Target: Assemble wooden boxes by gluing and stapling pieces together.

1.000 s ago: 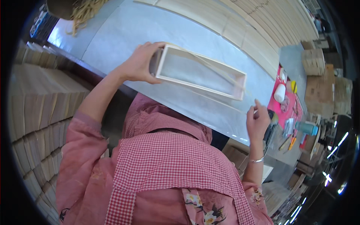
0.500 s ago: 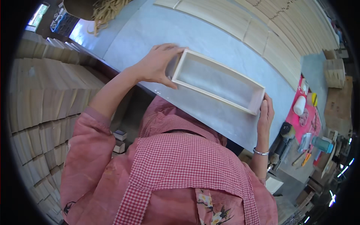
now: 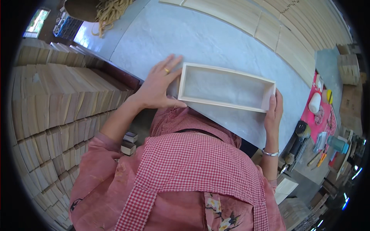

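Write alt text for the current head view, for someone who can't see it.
A long, open wooden frame sits between a person's spread left hand and right hand, over a pale marbled tabletop. Light wooden boards line the far side; stacked wood fills the left.

**One frame [image 3: 223,104], two hands [image 3: 158,82] [image 3: 274,111]**

One ring [image 3: 167,70], one bracelet [image 3: 270,153], one apron [image 3: 196,161]. One table [image 3: 154,42]. One pink sheet [image 3: 323,115], one white cylinder [image 3: 314,102], one yellow roll [image 3: 329,96], one teal bottle [image 3: 338,144], one orange tool [image 3: 321,159]. One bundle of strips [image 3: 111,13]. At least three lights [image 3: 357,173]. Boards [image 3: 58,100]: dozens, overlapping too closely for an exact number.
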Demonstrator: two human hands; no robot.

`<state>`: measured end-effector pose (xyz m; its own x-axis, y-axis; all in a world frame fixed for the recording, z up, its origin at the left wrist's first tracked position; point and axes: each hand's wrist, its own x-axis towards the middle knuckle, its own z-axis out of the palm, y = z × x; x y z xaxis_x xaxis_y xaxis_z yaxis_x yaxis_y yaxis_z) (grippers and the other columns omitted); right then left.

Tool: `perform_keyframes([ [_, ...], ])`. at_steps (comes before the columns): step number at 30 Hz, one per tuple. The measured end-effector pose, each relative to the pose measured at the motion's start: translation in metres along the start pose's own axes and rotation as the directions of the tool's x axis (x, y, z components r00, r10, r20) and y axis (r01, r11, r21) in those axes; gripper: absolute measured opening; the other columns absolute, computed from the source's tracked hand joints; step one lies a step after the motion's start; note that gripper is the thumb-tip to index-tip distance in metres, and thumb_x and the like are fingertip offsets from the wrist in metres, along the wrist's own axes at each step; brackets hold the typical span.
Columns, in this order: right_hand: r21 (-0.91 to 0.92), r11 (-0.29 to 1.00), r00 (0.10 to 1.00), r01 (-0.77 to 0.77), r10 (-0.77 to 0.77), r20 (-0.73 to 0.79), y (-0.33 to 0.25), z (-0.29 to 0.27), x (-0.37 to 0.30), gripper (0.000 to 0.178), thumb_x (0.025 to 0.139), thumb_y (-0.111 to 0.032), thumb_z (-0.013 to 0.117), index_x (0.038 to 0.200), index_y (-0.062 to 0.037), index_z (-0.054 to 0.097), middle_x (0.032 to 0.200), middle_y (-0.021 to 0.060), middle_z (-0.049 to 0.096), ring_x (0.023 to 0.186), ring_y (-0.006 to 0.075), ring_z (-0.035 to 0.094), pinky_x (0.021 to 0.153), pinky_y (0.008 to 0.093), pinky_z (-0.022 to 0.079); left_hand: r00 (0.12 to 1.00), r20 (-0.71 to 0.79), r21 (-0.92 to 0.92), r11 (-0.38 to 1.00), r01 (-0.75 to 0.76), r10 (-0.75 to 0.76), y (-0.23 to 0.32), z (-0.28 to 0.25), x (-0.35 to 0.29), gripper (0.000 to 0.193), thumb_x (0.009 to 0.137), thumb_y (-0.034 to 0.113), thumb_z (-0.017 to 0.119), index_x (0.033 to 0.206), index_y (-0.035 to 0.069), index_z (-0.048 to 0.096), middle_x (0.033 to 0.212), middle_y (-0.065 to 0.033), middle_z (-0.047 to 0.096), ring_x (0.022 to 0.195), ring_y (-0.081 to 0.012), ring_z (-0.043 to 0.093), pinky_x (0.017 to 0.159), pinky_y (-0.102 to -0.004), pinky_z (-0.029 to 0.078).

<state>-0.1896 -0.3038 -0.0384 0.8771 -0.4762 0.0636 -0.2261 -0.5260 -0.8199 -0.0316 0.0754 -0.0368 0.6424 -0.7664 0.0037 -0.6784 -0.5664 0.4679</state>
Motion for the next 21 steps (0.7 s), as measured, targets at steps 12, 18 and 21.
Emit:
perform_keyframes([
  [12, -0.022, 0.999, 0.995, -0.033, 0.031, -0.097, 0.002, 0.025, -0.014, 0.038, 0.104, -0.021, 0.047, 0.133, 0.0034, 0.053, 0.118, 0.0165, 0.06, 0.101, 0.0276, 0.059, 0.092, 0.0356, 0.047, 0.99, 0.009, -0.332, 0.935, -0.128, 0.139, -0.075, -0.014, 0.026, 0.087, 0.069, 0.044, 0.087, 0.145, 0.014, 0.056, 0.166, -0.0117, 0.029, 0.156, -0.036, 0.015, 0.125, -0.0516, 0.017],
  [18, -0.056, 0.998, 0.985, -0.028, 0.018, -0.172, -0.003, 0.022, -0.018, 0.036, 0.1, -0.022, 0.051, 0.132, -0.0038, 0.054, 0.104, 0.0133, 0.057, 0.087, 0.0302, 0.058, 0.078, 0.0396, 0.048, 0.983, -0.005, -0.456, 0.874, -0.167, 0.185, -0.058, -0.014, 0.039, 0.086, 0.072, 0.045, 0.085, 0.146, 0.014, 0.052, 0.166, -0.0186, 0.025, 0.154, -0.0398, 0.019, 0.123, -0.0515, 0.02],
  [21, -0.004, 0.999, 0.984, -0.037, 0.036, -0.177, -0.003, 0.026, -0.017, 0.034, 0.099, -0.022, 0.054, 0.129, -0.0052, 0.054, 0.106, 0.0129, 0.056, 0.085, 0.0315, 0.058, 0.077, 0.0411, 0.048, 0.995, 0.096, -0.406, 0.914, 0.022, 0.019, -0.051, -0.019, 0.034, 0.099, 0.063, 0.062, 0.085, 0.14, 0.008, 0.052, 0.166, -0.0208, 0.022, 0.151, -0.043, 0.024, 0.122, -0.0541, 0.022],
])
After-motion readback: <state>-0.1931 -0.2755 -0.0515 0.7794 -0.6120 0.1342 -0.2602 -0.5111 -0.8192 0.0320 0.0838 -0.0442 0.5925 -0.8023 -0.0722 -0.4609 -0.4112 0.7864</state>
